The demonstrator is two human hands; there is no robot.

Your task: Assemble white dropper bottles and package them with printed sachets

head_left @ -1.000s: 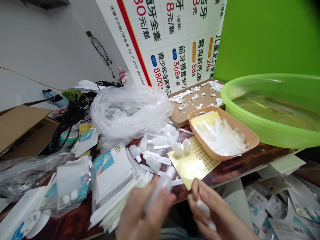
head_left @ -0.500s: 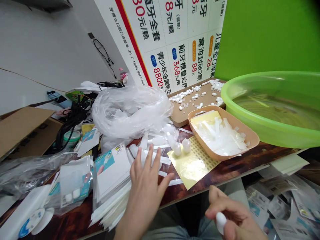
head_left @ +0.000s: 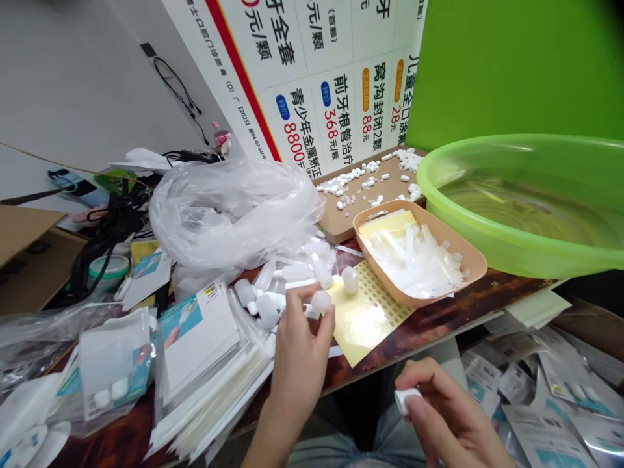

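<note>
My left hand point(head_left: 302, 354) is closed in a pinch on a small frosted plastic piece with a rounded end point(head_left: 321, 301), at the left edge of a yellow sticker sheet point(head_left: 364, 331). Another frosted piece point(head_left: 350, 280) stands on that sheet. Several similar pieces point(head_left: 266, 311) lie loose just beyond my left fingers. Between thumb and fingers, my right hand point(head_left: 446, 409) grips a small white cap-like piece point(head_left: 406, 400) above my lap, in front of the table edge.
A tan bin point(head_left: 419, 297) of white strips sits beside the green basin point(head_left: 517, 244). Behind it is a cardboard tray point(head_left: 336, 224) with small white pieces. A clear plastic bag point(head_left: 234, 214) and stacked cards point(head_left: 199, 344) occupy the left. Packaged bags point(head_left: 541, 422) lie low at right.
My left hand has gone from spread fingers to a pinch on a frosted piece. The white piece in my right hand has turned. The view has shifted a little to the right.
</note>
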